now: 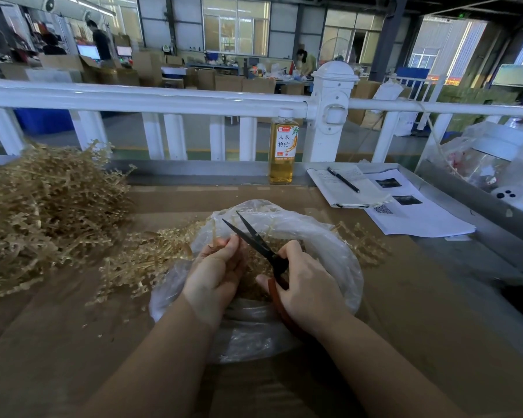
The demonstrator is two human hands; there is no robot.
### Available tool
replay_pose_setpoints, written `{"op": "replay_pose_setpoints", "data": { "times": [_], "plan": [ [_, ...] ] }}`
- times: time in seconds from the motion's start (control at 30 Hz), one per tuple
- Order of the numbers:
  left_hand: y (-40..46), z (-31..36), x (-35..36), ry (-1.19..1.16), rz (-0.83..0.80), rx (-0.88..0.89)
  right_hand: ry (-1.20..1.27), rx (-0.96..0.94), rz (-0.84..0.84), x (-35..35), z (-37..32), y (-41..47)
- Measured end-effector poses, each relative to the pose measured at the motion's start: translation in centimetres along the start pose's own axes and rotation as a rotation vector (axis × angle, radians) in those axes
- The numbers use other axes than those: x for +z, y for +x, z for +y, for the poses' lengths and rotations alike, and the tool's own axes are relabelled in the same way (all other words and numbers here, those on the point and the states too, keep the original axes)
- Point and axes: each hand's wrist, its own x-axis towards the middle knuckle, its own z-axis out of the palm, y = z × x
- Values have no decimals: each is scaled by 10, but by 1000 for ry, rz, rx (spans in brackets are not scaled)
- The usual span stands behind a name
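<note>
Right hand point(310, 286): we are gripping the scissors point(255, 238) with our fingers curled round the red handles; the blades are standing open, pointing far and left.
Left hand point(216, 271): we are pinching tan sprigs point(151, 254) in curled fingers, just left of the blades.
Bag point(329, 245): it is lying open on the table point(435, 303), under both hands.
Heap point(43, 206): more sprigs are lying piled at the far left.
Papers point(423, 215): these are lying far right, with a notebook point(347, 191) and pen point(343, 180) on them.
Bottle point(283, 146): it is standing upright by the railing point(163, 99).
</note>
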Motion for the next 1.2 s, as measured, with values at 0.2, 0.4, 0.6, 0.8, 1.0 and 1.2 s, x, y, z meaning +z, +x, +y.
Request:
{"op": "replay_pose_setpoints", "data": {
  "times": [0.2, 0.4, 0.6, 0.8, 1.0, 1.2],
  "plan": [
    [2, 4, 2, -102, 62, -4, -2, 9, -26, -1, -1, 0],
    [-1, 0, 1, -49, 29, -3, -31, -12, -46, 1, -2, 0],
    [-4, 1, 2, -76, 8, -59, -32, -39, -31, 0, -6, 3],
    [-3, -1, 3, -55, 5, -36, -35, -52, -29, -2, -8, 6],
    [0, -4, 2, -48, 14, -31, -56, -55, -45, -1, -7, 6],
    [2, -3, 2, 52, 10, -67, -62, -72, -36, 2, -8, 6]
  ]
}}
